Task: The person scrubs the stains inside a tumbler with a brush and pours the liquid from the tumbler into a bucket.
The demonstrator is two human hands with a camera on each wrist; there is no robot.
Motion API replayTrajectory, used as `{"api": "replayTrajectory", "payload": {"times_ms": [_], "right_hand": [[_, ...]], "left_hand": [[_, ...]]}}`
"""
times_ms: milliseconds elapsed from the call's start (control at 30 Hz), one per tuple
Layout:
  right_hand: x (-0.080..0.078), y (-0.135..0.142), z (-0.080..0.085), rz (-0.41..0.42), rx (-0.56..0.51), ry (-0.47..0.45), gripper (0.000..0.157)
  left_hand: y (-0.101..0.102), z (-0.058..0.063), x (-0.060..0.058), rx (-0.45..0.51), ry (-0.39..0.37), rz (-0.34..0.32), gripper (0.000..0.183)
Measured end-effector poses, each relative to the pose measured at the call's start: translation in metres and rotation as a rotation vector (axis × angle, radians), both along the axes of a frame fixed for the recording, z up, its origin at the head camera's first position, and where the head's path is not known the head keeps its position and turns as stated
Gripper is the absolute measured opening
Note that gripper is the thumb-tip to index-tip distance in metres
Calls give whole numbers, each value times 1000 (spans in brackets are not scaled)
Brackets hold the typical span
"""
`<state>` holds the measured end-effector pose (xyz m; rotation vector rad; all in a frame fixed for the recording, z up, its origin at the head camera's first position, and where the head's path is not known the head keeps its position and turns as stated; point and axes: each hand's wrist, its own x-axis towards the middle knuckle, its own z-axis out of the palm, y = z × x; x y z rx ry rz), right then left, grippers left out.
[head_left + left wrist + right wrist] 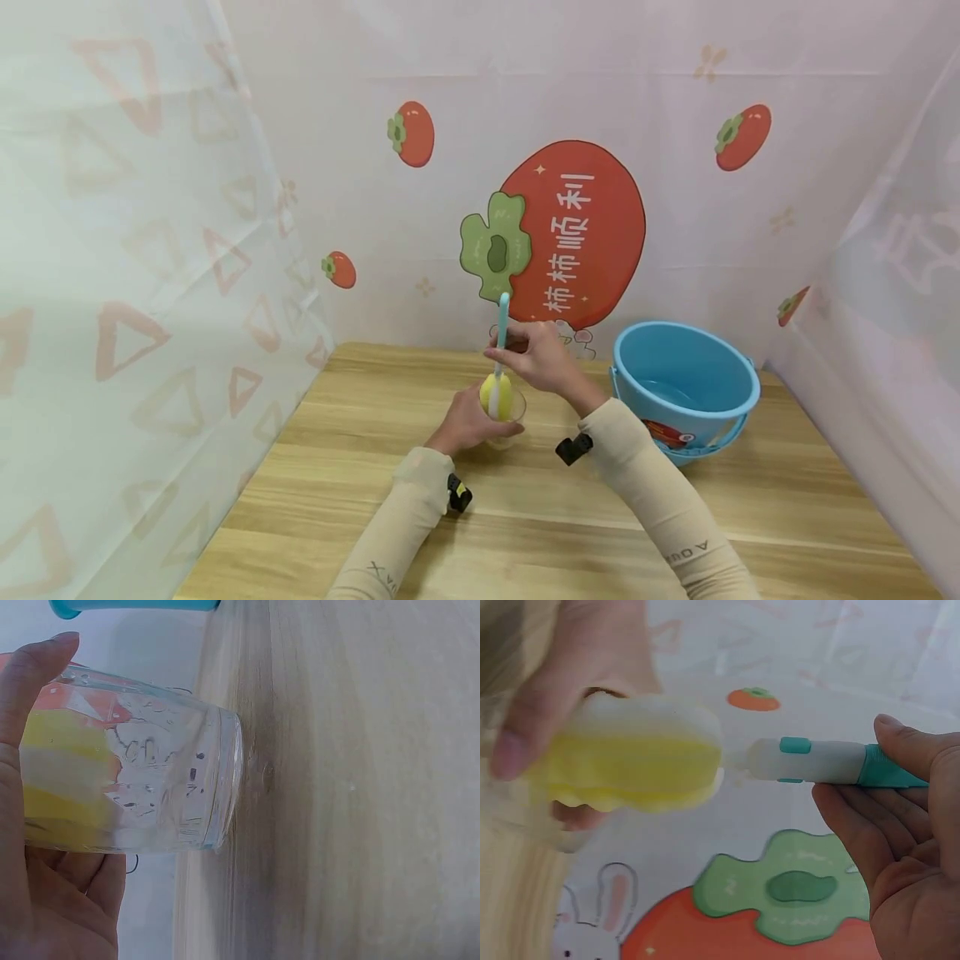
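Brush [503, 317] is partly inside the glass [165, 765], its yellow sponge head [637, 771] in the mouth, left of the blue bucket [682, 354] on the worktop [337, 475]; scrubbing seems to be the step in hand. The next move, I judge, calls for pushing the head deeper and turning it. My left hand [468, 421] grasps around the upright glass; my right hand [543, 360], above it, pinches the handle [832, 761].
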<state>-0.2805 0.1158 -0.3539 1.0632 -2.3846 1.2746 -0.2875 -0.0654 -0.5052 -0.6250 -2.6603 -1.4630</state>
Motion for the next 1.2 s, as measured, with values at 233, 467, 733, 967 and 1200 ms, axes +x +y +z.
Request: {"api": "replayTrajectory", "payload": {"times_ms": [233, 467, 733, 967, 1200], "right_hand": [[2, 5, 18, -46, -1, 12, 9], [-4, -2, -7, -24, 31, -9, 6], [-3, -9, -24, 30, 79, -25, 7], [3, -1, 6, -2, -20, -6, 6], [1, 5, 13, -30, -57, -45, 9]], "left_hand": [[1, 3, 4, 26, -22, 1, 54], [-1, 2, 0, -4, -21, 0, 55], [0, 0, -1, -10, 7, -6, 66], [0, -1, 1, -6, 7, 4, 55], [-1, -3, 0, 13, -22, 12, 55]]}}
